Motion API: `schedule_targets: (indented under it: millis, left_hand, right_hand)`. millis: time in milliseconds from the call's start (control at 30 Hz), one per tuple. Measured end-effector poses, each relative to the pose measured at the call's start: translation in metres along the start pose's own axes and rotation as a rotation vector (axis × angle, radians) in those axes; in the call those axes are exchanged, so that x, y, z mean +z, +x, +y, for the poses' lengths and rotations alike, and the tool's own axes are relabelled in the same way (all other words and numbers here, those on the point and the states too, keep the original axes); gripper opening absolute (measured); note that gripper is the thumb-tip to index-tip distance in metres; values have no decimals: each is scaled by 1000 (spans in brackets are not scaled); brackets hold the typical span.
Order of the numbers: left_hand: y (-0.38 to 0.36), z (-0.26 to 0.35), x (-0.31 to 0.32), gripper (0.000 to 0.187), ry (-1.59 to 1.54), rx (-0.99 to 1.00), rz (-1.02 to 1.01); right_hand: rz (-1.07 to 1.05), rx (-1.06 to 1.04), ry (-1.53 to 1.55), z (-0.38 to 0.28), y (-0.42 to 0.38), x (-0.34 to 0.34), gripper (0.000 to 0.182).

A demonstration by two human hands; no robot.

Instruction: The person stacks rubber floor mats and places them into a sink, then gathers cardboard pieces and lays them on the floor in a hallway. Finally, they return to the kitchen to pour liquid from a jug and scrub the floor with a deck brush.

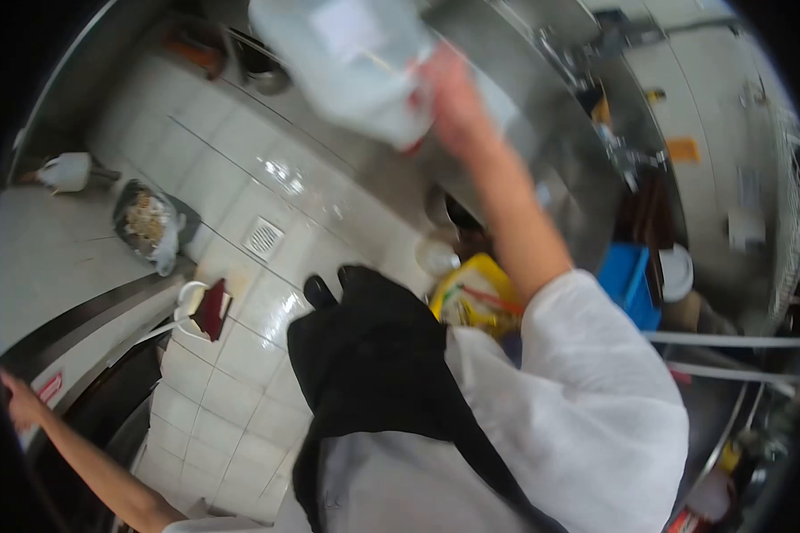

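White container (342, 67): one, held up beside steel counter (578, 178), gripped in right hand's (458, 102) fingers. Left hand (24, 404): near red label (51, 386); whether its fingers are closed, I cannot tell.

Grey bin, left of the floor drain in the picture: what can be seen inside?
Pale brown bits, too small to identify, show inside the grey bin; whatever lies under them is covered.

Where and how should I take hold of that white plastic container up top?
Probably by the lower right edge of the white plastic container, coming from the picture's right, where the right hand is. The body seems to taper toward that corner, likely easier to close around than the broad part with the white label. Blur hides any handle.
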State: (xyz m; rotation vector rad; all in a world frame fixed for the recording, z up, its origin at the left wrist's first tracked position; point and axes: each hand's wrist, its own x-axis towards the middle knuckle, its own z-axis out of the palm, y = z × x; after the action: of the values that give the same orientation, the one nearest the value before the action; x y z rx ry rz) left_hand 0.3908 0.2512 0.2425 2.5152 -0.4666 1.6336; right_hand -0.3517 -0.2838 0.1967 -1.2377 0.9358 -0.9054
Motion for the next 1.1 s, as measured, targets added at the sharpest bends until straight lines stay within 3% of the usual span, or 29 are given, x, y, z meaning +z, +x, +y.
schedule_targets:
  millis: [67, 100, 133, 200, 333, 367, 433, 500, 533, 600, 633, 667, 700, 733, 767, 833, 867, 967, 1000, 1100]
  left_hand:
    - [-4, -43, 51, 114, 391, 43, 8]
    - [-8, -5, 2, 136, -160, -108, -138]
    - [-11, 12, -12, 136, -155, -114, -138]
    - [-10, 38, -29, 148, -334, -259, -77]
    - [-4, 47, -33, 154, -255, -233, -44]
    - [-4, 48, -34, 148, -181, -143, 22]
    - [0, 42, -43, 142, -81, -75, 116]
    - [7, 41, -46, 125, 28, -6, 54]
    - [10, 45, -47, 125, 38, -4, 71]
    - [8, 47, -53, 101, 258, -75, -26]
    - [17, 39, -50, 83, 154, -3, -29]
    - [21, 69, -72, 76, 28, 21, -67]
    - [23, 103, -92, 70, -88, 38, -102]
    - [25, 100, -89, 65, -145, 83, -126]
    - [26, 74, -76, 59, -141, 11, -164]
    - [28, 92, -87, 52, -342, -11, -217]
    - [28, 93, -90, 52, -306, -292, -323]
    - [34, 55, -80, 57, -197, -441, -494]
    - [33, 73, -87, 59, -281, -219, -387]
    - [28, 71, -82, 62, -204, -226, -321]
  right_hand:
    - [130, -58, -319, -65, -3, -46, 72]
    - [290, -33, -360, -83, -11, -54, 80]
    - [290, -28, -559, -94, -3, -72, 84]
    - [236, 104, -641, -71, 29, -143, 90]
    - [297, 464, -1073, -5, 99, -215, 115]
    - [290, 436, -1066, 18, 116, -225, 115]
    - [291, 441, -1433, 67, 148, -239, 112]
    - [307, 436, -1690, 90, 187, -248, 105]
    - [304, 431, -1770, 102, 203, -251, 99]
    - [315, 300, -1887, 131, 235, -277, 94]
    - [349, 311, -1926, 150, 248, -292, 92]
    - [375, 313, -1966, 171, 260, -308, 89]
    - [422, 250, -1945, 189, 261, -318, 89]
    - [466, 259, -1846, 206, 256, -319, 89]
    - [478, 432, -1731, 225, 251, -320, 94]
    - [465, 467, -1684, 270, 237, -318, 102]
    - [456, 460, -1606, 282, 227, -308, 103]
    - [443, 590, -1422, 308, 200, -269, 106]
    - [407, 600, -1398, 316, 194, -258, 107]
    - [253, 609, -1260, 314, 193, -239, 103]
